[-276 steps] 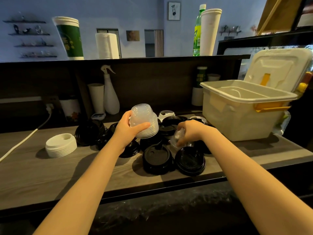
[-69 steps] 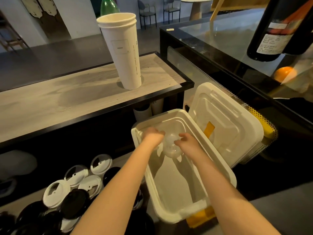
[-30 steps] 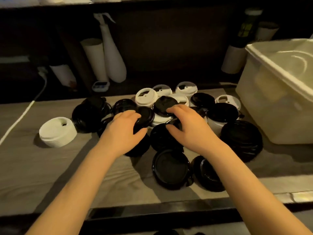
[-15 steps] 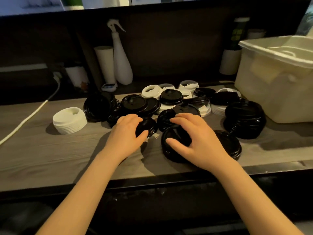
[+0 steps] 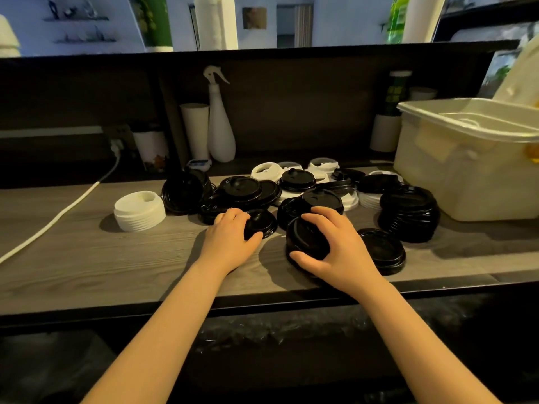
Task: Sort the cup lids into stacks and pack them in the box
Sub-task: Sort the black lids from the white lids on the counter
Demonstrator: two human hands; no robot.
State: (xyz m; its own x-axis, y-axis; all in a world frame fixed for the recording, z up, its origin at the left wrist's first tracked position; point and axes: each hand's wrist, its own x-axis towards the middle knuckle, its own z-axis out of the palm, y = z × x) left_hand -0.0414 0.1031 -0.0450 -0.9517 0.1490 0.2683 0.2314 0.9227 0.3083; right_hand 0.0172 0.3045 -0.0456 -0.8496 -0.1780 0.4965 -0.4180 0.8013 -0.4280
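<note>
Several black and white cup lids lie heaped on the grey wooden counter (image 5: 87, 258). My left hand (image 5: 230, 240) grips a small black lid (image 5: 262, 223) at the pile's front. My right hand (image 5: 335, 246) curls round a short stack of black lids (image 5: 306, 240) beside it. A neat stack of white lids (image 5: 139, 210) stands at the left. A tall stack of black lids (image 5: 408, 214) stands at the right, with a flat black lid (image 5: 382, 249) in front of it. The open white plastic box (image 5: 466, 176) sits at the far right.
A white spray bottle (image 5: 220, 123) and paper cups (image 5: 194, 129) stand against the dark back panel. A white cable (image 5: 58, 214) runs across the counter's left side. The box's lid (image 5: 522, 74) is tipped up behind it.
Both hands have stayed on the black lids near the counter's front. The right hand has closed more tightly round its stack; the view tilted up slightly.
</note>
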